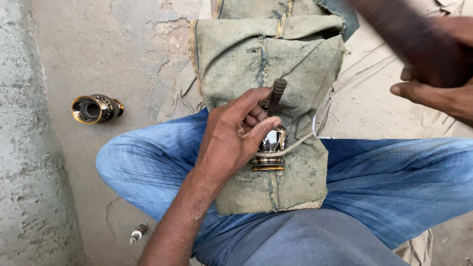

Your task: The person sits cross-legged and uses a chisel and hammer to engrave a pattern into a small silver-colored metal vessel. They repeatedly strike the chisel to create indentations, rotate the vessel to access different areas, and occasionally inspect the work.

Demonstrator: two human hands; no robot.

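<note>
dusty concrete floor (pixel 123 44) under a seated person in blue jeans (pixel 394 182). left hand (pixel 231 138), fingers curled shut, pins a shiny brass vase (pixel 270 150) and a dark chisel (pixel 276 96) against worn green cloth (pixel 266 54) on the lap. right hand (pixel 433 64) hangs blurred above, grip unclear. a second vase (pixel 96 109) lies well apart.
</note>
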